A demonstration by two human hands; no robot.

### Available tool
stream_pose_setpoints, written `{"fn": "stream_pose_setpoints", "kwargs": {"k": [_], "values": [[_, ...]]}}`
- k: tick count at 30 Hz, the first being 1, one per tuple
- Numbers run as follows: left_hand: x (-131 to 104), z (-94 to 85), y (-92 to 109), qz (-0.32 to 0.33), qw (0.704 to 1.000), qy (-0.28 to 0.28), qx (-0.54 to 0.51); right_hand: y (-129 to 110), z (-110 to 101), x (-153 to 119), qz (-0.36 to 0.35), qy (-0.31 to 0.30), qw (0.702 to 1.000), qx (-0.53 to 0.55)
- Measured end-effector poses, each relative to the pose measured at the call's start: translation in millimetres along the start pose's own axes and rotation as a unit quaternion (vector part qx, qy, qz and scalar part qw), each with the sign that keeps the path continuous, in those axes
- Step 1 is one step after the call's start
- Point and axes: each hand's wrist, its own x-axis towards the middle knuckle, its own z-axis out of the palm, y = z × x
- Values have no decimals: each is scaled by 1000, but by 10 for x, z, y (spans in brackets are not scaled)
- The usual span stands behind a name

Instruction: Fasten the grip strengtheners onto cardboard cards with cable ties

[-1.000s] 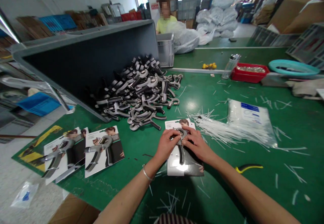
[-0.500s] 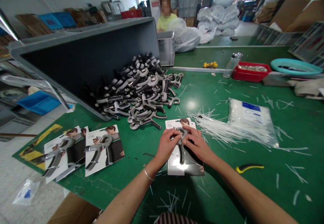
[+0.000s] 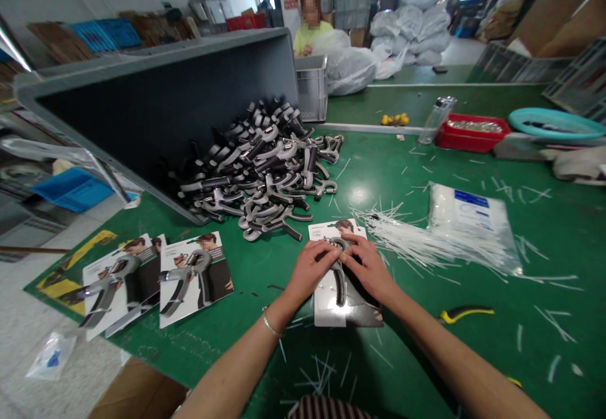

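Observation:
A grey and black hand grip strengthener point(image 3: 339, 288) lies on a printed backing card point(image 3: 327, 308) on the green table in front of me. My left hand point(image 3: 316, 264) is closed around the strengthener's upper left side, thumb and fingertips at its rounded head. From the other side my right hand point(image 3: 365, 262) pinches at the same spot, and the two thumbs meet there. Whether a thin cable tie sits between the fingertips is hidden. Just right of my hands, loose white cable ties point(image 3: 411, 239) spread out from a clear bag point(image 3: 473, 223).
A tipped grey bin point(image 3: 165, 59) spills a heap of strengtheners point(image 3: 269, 173). Carded strengtheners point(image 3: 194, 280) lie to the left. Yellow-black pliers point(image 3: 468, 313), a red tray point(image 3: 473, 138), a bottle point(image 3: 435, 121) and a blue basin point(image 3: 553, 122) are on the right. A person point(image 3: 312, 28) is across the table.
My fingertips and thumbs have drawn closer together over the strengthener's head, covering more of it. The card and strengthener stay in place.

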Motion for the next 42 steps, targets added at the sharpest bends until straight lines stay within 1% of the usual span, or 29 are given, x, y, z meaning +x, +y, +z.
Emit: {"fn": "stream_pose_setpoints", "kwargs": {"k": [2,4,5,7,9,10,12,14,15,16,17,19,20,21,22,24,25,26,28,30,31,32,33,35,37,40,42], "values": [[46,-14,22,-46,999,7,-18,13,8,-7,-9,-5,1000,8],[71,10,94,-56,998,24,-15,30,8,-24,-13,-1,1000,27],[63,41,146,-43,998,36,3,36,8,-33,-9,8,999,40],[-5,134,251,14,996,58,68,39,19,-40,3,38,997,67],[-134,243,312,81,983,54,156,30,45,-28,15,71,994,88],[-210,290,315,115,972,36,201,23,62,-15,17,82,992,92],[-359,341,276,184,942,-26,280,7,95,18,17,91,992,89],[-476,315,223,236,910,-94,328,-12,110,47,16,87,993,76],[-519,274,208,245,901,-117,337,-24,104,53,14,85,994,68],[-554,219,207,237,902,-125,338,-40,87,48,11,85,995,59],[-582,155,218,212,911,-112,335,-61,57,31,6,88,995,47],[-621,20,262,133,934,-43,329,-118,-33,-50,-7,95,995,8],[-631,-41,284,91,939,-8,332,-153,-85,-111,-16,87,996,-15],[-636,-93,300,56,940,12,337,-192,-135,-181,-24,67,997,-37],[-632,-136,308,34,939,12,343,-235,-175,-255,-36,33,997,-55],[-603,-191,301,14,936,-26,350,-329,-206,-389,-65,-44,992,-94],[-578,-207,290,9,937,-45,348,-380,-190,-439,-79,-72,987,-122],[-551,-219,277,3,938,-57,342,-433,-153,-473,-92,-89,979,-161],[-501,-241,260,-7,944,-73,321,-541,-35,-491,-112,-104,954,-258],[-484,-272,262,-14,951,-82,299,-630,89,-453,-115,-116,926,-340],[-494,-295,268,-15,953,-83,291,-658,131,-423,-114,-124,917,-361],[-516,-323,275,-14,955,-85,283,-672,151,-391,-111,-131,917,-361],[-547,-355,279,-11,958,-90,272,-669,147,-361,-105,-138,924,-340],[-623,-426,265,-2,965,-109,238,-621,76,-319,-87,-151,951,-256],[-689,-484,216,-4,971,-122,206,-547,-38,-303,-59,-149,973,-164],[-719,-508,131,-19,975,-115,191,-473,-158,-308,-30,-133,987,-84],[-691,-482,121,-10,977,-105,185,-467,-164,-306,-38,-118,990,-60]]}}
